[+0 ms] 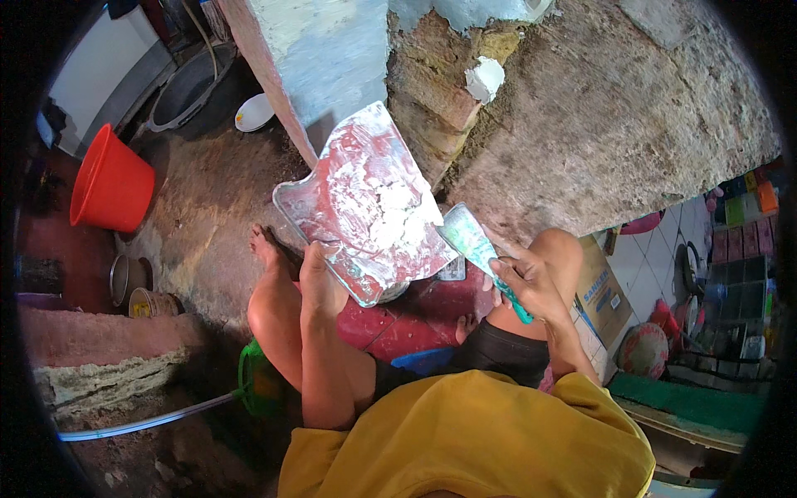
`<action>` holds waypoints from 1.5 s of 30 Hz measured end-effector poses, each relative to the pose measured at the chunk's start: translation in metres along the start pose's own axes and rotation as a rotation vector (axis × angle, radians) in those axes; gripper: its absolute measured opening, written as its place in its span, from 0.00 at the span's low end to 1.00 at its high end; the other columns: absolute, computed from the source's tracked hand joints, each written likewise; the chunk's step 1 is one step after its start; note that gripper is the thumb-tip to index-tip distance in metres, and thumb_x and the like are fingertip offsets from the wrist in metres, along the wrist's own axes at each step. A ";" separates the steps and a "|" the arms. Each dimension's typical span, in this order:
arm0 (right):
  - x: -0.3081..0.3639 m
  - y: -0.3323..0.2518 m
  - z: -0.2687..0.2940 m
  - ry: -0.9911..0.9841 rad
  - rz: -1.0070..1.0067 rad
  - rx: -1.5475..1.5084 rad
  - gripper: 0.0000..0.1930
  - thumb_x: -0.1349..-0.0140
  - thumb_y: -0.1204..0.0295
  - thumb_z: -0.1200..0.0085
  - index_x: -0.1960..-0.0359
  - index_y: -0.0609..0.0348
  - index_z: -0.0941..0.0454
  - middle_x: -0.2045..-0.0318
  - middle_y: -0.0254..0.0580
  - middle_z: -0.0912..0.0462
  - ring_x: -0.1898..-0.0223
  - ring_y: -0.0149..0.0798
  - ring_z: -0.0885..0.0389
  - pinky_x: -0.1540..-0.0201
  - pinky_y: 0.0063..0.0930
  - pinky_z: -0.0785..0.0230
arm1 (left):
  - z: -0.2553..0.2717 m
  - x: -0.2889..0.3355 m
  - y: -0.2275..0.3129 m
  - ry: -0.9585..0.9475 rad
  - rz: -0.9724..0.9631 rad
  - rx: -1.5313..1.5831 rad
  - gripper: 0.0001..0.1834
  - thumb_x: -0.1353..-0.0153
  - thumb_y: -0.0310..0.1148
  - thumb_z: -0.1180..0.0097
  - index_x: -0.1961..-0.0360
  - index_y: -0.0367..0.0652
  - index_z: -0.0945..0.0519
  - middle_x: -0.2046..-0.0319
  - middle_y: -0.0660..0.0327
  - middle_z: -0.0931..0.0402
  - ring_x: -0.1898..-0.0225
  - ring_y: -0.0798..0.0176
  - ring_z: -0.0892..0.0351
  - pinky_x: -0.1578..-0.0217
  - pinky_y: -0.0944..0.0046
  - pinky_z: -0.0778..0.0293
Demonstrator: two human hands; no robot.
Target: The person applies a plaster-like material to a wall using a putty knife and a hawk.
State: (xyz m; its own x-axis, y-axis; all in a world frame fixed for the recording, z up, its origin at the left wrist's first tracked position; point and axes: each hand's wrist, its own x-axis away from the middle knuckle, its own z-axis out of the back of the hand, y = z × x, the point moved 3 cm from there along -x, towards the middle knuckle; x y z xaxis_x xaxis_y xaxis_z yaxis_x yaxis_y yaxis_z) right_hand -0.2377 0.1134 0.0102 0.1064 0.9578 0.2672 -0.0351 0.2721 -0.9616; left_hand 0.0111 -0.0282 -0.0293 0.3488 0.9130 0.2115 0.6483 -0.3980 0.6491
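Observation:
My left hand (pixel 322 284) grips the near left edge of a red plastic board (pixel 309 203), its thumb on top. White putty (pixel 400 222) is smeared over the board and heaped toward its right side. In my right hand (pixel 535 286) is a putty knife (pixel 469 236) with a green handle. Its broad blade is coated white and sits at the board's right edge; whether it touches cannot be made out. Beyond the board, a white patch (pixel 485 80) sticks to the bare, rough part of the wall.
A pale blue painted wall edge (pixel 332 66) with broken plaster rises ahead. To the left stand a red bucket (pixel 114 178), a black tub (pixel 187 91) and a white bowl (pixel 254 112). A cardboard sheet (pixel 604 290) leans at the right. A pale hose (pixel 149 425) runs at lower left.

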 end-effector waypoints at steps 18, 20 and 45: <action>-0.055 0.005 0.012 0.639 0.505 0.024 0.19 0.31 0.72 0.59 0.41 0.65 0.34 0.62 0.39 0.24 0.65 0.28 0.28 0.62 0.22 0.33 | 0.001 -0.013 0.006 0.004 -0.070 0.180 0.24 0.40 0.34 0.58 0.44 0.35 0.33 0.47 0.53 0.29 0.46 0.52 0.30 0.43 0.52 0.35; -0.084 0.022 0.012 0.800 0.652 0.215 0.19 0.32 0.72 0.59 0.41 0.65 0.34 0.63 0.40 0.26 0.65 0.30 0.29 0.62 0.25 0.34 | -0.010 -0.009 0.014 0.126 -0.031 0.188 0.23 0.40 0.33 0.60 0.44 0.35 0.34 0.47 0.53 0.29 0.45 0.51 0.30 0.42 0.51 0.37; -0.132 0.002 -0.011 1.028 0.763 0.620 0.23 0.39 0.81 0.54 0.41 0.56 0.31 0.72 0.47 0.34 0.70 0.42 0.35 0.65 0.31 0.38 | -0.007 -0.006 0.010 0.121 -0.008 0.158 0.23 0.41 0.33 0.58 0.44 0.36 0.34 0.47 0.54 0.29 0.46 0.52 0.30 0.42 0.52 0.37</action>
State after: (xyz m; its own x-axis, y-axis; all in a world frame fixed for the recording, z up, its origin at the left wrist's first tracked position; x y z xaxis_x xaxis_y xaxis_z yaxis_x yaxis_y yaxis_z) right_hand -0.2414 -0.0135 -0.0279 0.5175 0.4657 -0.7179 -0.8052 -0.0189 -0.5927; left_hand 0.0111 -0.0372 -0.0189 0.2652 0.9167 0.2989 0.7525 -0.3906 0.5303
